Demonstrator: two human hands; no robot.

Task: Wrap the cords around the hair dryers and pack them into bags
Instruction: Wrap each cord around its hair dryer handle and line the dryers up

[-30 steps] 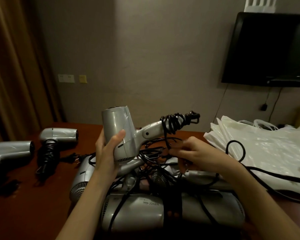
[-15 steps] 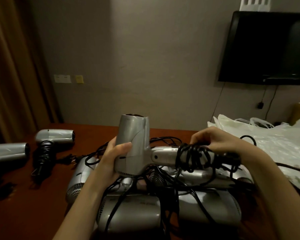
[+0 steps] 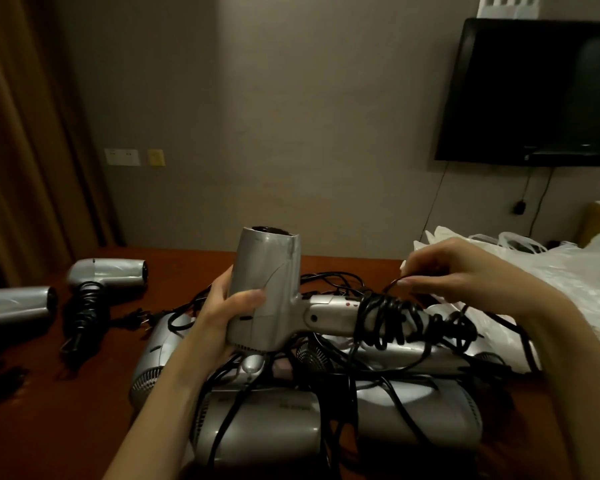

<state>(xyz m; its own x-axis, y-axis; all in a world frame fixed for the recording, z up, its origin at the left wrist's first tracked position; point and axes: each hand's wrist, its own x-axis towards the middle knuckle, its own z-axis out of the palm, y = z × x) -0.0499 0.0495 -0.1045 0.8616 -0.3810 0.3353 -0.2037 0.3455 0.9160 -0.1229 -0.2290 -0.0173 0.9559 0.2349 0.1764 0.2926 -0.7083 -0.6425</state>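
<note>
The left hand [image 3: 227,315] grips the silver plastic hair dryer [image 3: 267,289] barrel-up, levelling its handle so right-hand fingers [image 3: 420,280] pinching the black cord [image 3: 388,320] can wind it

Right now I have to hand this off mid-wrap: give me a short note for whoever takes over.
Left hand grips the barrel of the held dryer, nozzle up, handle pointing right.
Right hand pinches the cord above the handle; several turns are on, and the rest trails off to the right.
Done: two wrapped dryers lie on the table's left.
Left: finish this wrap, then untangle and wrap the pile of dryers in front.
Plastic bags lie at right; no dryer shows in one, so all packing seems left.
</note>
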